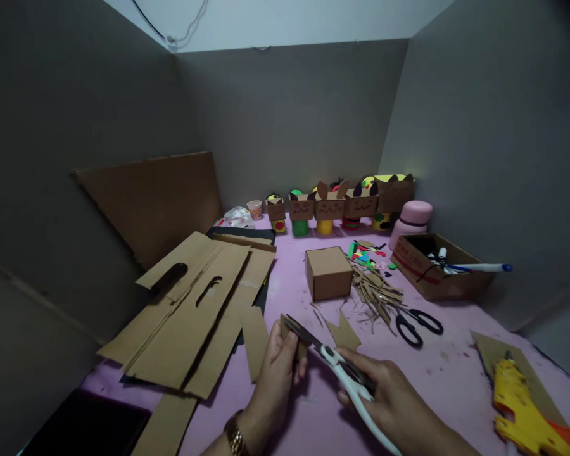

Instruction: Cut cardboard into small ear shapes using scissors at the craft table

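Pink table (287, 272), grey walls (289, 114) on 3 sides. L hand (280, 358) pinching small cardboard pc (301, 351); R hand (387, 386) gripping white scissors (342, 375), blades at pc. Cardboard sheets (190, 335) L of L hand; box (330, 278) + strips (377, 294) ahead of hands; black scissors (409, 332) ahead-R of R hand; glue gun (520, 405) R of R hand; 5 box-head figures (330, 209) well beyond.

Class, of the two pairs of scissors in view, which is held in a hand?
The white-handled metal scissors, held in the right hand; the black-handled scissors lie on the pink tabletop instead.
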A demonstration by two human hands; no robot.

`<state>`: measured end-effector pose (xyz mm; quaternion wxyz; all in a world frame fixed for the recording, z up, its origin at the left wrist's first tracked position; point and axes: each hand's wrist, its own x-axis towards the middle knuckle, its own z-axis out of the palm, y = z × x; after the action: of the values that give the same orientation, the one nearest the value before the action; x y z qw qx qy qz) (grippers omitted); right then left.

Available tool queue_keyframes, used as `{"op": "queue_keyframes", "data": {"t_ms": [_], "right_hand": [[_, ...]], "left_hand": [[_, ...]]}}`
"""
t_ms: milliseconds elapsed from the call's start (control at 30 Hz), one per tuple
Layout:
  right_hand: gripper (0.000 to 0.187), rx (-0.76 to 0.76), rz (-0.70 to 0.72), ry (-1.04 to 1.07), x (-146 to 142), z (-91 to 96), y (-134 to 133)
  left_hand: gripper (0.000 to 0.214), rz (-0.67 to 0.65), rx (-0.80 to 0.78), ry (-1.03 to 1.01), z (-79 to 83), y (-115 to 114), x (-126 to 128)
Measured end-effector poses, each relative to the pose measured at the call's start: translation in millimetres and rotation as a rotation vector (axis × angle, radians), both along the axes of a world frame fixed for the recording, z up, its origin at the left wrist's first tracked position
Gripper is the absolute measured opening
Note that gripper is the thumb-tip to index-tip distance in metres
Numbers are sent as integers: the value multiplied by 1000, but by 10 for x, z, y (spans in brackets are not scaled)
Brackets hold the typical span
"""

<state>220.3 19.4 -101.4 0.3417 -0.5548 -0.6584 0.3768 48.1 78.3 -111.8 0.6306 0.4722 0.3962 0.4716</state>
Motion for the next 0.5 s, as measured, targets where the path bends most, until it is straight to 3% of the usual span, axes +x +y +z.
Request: {"op": "queue_keyframes", "data": {"t_ms": [500], "right_hand": [[44, 32, 16, -55, 41, 12, 13]], "left_hand": [[27, -15, -42, 13, 6, -7, 10]]}}
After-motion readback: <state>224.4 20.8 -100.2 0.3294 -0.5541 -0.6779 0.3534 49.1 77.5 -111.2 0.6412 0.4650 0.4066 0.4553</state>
